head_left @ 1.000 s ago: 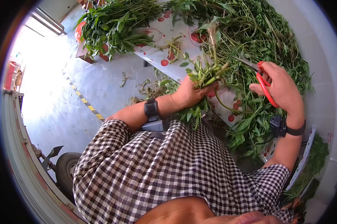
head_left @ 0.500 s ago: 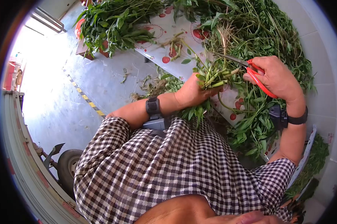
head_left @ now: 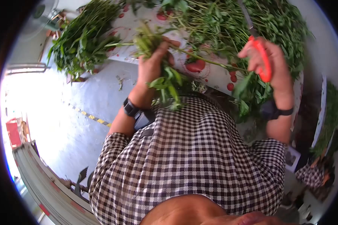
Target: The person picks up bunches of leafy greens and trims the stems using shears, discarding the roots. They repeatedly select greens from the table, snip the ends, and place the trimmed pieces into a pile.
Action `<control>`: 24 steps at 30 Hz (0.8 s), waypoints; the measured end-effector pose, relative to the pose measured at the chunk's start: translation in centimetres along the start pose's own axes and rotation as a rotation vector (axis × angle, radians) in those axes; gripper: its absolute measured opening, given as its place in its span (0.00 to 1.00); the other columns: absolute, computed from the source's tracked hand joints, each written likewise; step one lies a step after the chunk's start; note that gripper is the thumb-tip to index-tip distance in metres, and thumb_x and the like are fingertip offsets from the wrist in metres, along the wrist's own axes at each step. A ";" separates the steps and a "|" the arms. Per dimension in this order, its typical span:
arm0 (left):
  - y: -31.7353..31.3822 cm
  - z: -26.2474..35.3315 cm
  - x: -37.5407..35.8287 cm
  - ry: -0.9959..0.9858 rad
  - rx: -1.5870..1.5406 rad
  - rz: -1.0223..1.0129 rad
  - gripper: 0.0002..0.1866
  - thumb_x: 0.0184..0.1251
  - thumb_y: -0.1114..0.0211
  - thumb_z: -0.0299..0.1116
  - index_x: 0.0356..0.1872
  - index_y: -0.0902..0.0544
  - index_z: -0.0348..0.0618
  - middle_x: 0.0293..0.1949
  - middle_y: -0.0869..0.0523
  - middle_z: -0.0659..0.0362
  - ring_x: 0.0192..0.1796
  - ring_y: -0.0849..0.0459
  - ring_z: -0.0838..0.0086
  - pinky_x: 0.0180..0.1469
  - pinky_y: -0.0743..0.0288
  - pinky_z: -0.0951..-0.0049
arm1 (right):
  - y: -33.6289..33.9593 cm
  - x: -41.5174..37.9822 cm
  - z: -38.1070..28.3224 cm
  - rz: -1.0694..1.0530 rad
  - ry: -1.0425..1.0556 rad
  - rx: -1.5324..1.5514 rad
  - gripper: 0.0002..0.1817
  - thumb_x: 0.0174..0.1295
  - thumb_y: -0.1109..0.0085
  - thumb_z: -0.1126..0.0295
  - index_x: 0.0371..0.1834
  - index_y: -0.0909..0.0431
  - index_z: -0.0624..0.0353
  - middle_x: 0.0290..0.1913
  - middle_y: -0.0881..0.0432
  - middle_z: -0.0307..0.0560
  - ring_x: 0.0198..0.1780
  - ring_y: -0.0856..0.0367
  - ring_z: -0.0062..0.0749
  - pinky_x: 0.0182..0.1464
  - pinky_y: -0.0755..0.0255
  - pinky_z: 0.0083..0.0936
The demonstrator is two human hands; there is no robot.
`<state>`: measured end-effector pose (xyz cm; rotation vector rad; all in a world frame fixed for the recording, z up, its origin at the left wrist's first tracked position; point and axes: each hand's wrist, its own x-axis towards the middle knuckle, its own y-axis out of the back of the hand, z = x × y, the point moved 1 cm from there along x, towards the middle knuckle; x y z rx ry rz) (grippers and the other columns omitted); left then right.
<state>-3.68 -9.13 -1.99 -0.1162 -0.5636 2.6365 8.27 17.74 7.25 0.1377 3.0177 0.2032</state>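
The left hand [head_left: 152,67] is closed tight around a bunch of leafy stems [head_left: 154,47], held above the near edge of the counter [head_left: 214,77], with the cut ends pointing up and left and the leaves [head_left: 169,88] hanging down toward the checked shirt [head_left: 199,157]. The right hand [head_left: 268,65] has its fingers through the red handles of a pair of scissors [head_left: 260,56]; the blades run up and away over the big heap of greens [head_left: 229,26], and I cannot tell how far apart they stand. One long stem [head_left: 210,60] stretches from the bunch across to the right hand. To trim well, I judge it best to keep the stem ends level in the fist, bring the blades square across them just beyond the left fingers, and cut away from the thumb. A second pile of greens [head_left: 81,45] lies at the counter's left end.
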 end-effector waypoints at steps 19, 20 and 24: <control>1.7 4.5 0.7 -0.136 -0.233 0.063 0.09 0.72 0.43 0.34 0.47 0.25 0.42 0.41 0.19 0.56 0.31 0.21 0.76 0.28 0.27 0.78 | 7.2 -5.6 10.4 0.837 0.105 -1.018 0.20 0.53 0.32 0.72 0.48 0.27 0.58 0.42 0.18 0.51 0.43 0.18 0.50 0.43 0.24 0.40; 2.9 5.2 1.0 -0.156 -0.300 0.023 0.09 0.73 0.44 0.34 0.47 0.25 0.42 0.42 0.20 0.57 0.32 0.22 0.76 0.29 0.27 0.77 | 7.7 -5.7 10.8 0.845 0.061 -1.034 0.20 0.53 0.33 0.73 0.49 0.27 0.57 0.44 0.18 0.52 0.45 0.18 0.51 0.45 0.25 0.40; 11.4 6.3 2.8 -0.083 -0.374 -0.032 0.14 0.76 0.49 0.46 0.53 0.29 0.52 0.41 0.25 0.63 0.33 0.27 0.75 0.32 0.28 0.74 | 9.5 -6.3 15.4 0.752 0.021 -0.769 0.24 0.57 0.35 0.71 0.58 0.29 0.56 0.52 0.17 0.49 0.55 0.19 0.40 0.55 0.26 0.35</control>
